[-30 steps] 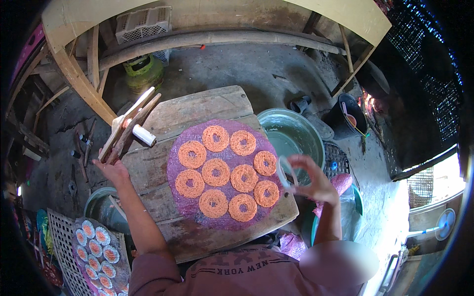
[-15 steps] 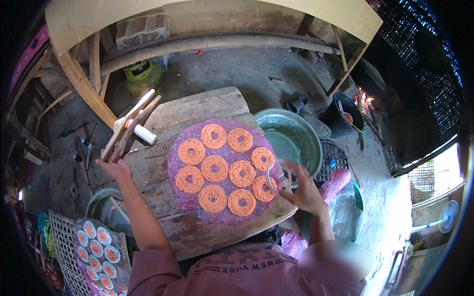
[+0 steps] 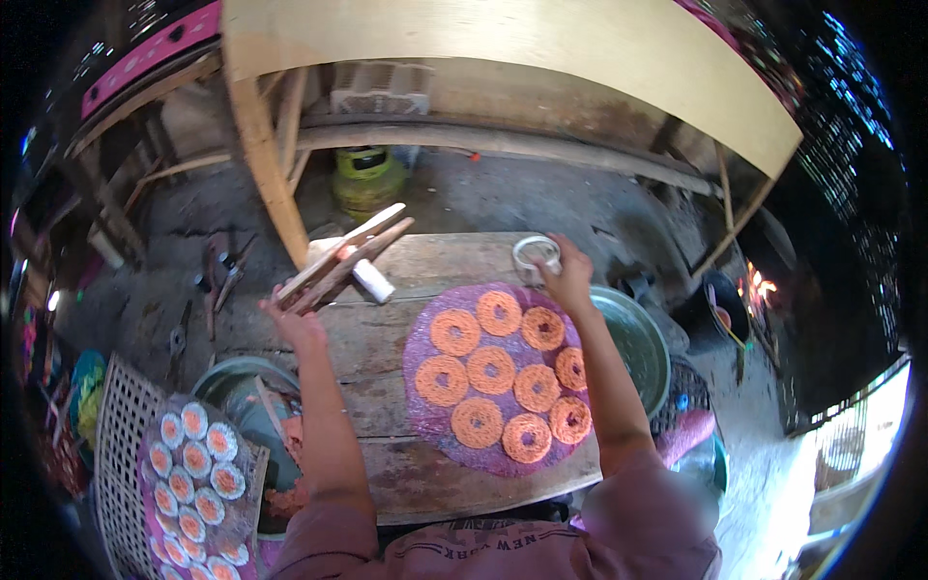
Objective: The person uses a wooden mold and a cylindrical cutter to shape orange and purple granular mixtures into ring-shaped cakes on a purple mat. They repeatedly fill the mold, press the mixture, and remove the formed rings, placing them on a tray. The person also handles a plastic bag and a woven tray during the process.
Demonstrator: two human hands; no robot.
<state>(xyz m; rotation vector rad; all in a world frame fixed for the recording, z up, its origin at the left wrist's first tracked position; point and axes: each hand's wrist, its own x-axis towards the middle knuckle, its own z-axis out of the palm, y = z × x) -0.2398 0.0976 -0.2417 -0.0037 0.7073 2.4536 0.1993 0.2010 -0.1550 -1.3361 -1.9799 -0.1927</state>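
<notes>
My left hand [image 3: 300,317] grips the near end of a wooden tool [image 3: 343,261], two crossed-over long sticks with a white cylinder [image 3: 375,282] between them, at the left of the plank table [image 3: 377,406]. My right hand [image 3: 567,266] has its fingers round a pale ring [image 3: 536,252] at the table's back right corner. Between my arms lies a purple round sheet [image 3: 435,343] bearing several orange lattice rings [image 3: 491,369] with holes in their middles; my right forearm crosses its right side.
Green basins sit left [image 3: 222,370] and right [image 3: 646,336]. A woven tray [image 3: 130,406] with several small orange-and-white pieces is at lower left. Beyond are a gas cylinder [image 3: 367,188], a pale bench [image 3: 512,34], a dark bucket [image 3: 696,314] and a small fire [image 3: 764,287].
My right hand has carried the pale ring from beside the sheet's right edge to the back of the table. The view has shifted, so the table appears lower and farther right.
</notes>
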